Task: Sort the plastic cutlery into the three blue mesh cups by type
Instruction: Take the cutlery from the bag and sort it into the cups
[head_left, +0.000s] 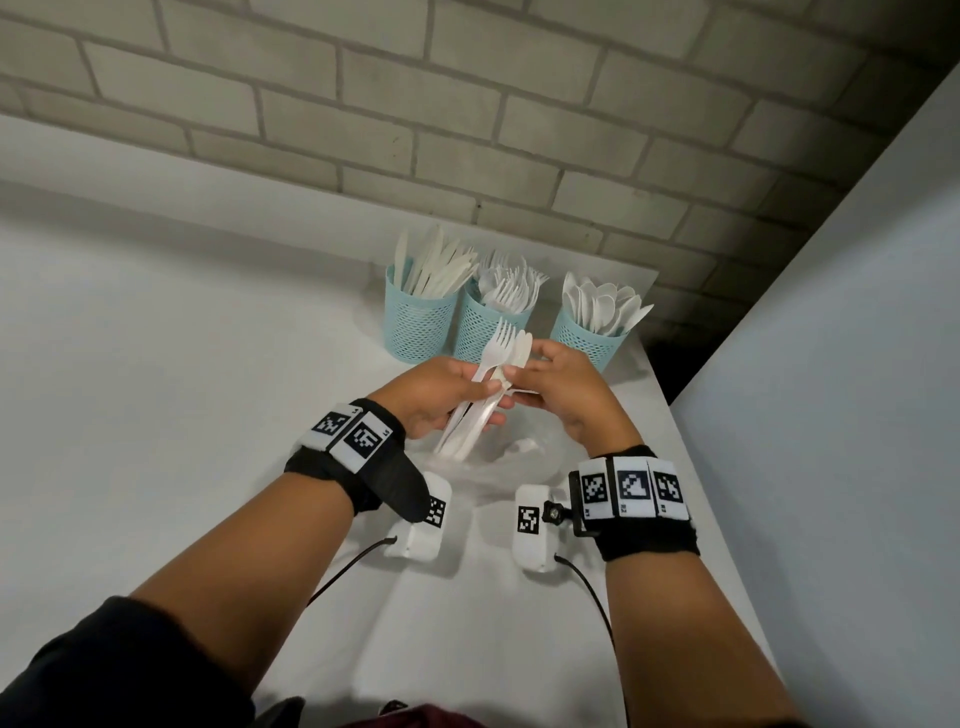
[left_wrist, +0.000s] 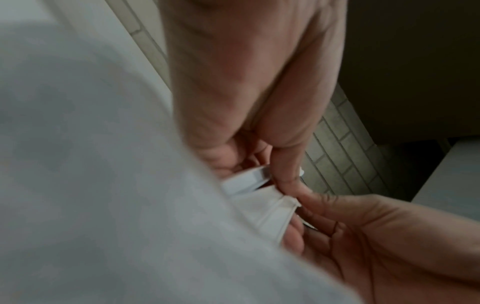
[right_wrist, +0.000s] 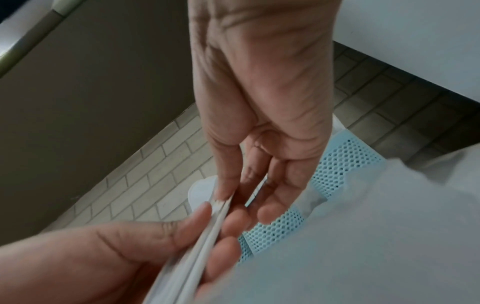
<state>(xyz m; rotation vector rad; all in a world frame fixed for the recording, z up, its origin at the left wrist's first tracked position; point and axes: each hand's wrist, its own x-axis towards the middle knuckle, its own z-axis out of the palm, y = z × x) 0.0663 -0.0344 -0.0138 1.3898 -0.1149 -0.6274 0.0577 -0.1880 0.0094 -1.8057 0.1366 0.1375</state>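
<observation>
Three blue mesh cups stand in a row at the back: the left cup (head_left: 418, 322) has knives, the middle cup (head_left: 480, 335) forks, the right cup (head_left: 584, 340) spoons. My left hand (head_left: 491, 402) grips a bundle of white cutlery (head_left: 500, 345) by the handles, heads pointing up, with a fork in front. My right hand (head_left: 519, 383) pinches one piece of that bundle near its neck. In the right wrist view the thumb and fingers (right_wrist: 224, 185) meet on the bundle (right_wrist: 197, 246). The left wrist view shows the handles (left_wrist: 262, 211) blurred in my palm.
A clear plastic bowl (head_left: 519, 470) sits on the white table under my hands, with a white piece (head_left: 524, 446) in it. Two white marker-tagged devices (head_left: 421, 530) (head_left: 535, 530) lie near me. A brick wall is behind the cups, and a white panel (head_left: 831, 415) borders the right.
</observation>
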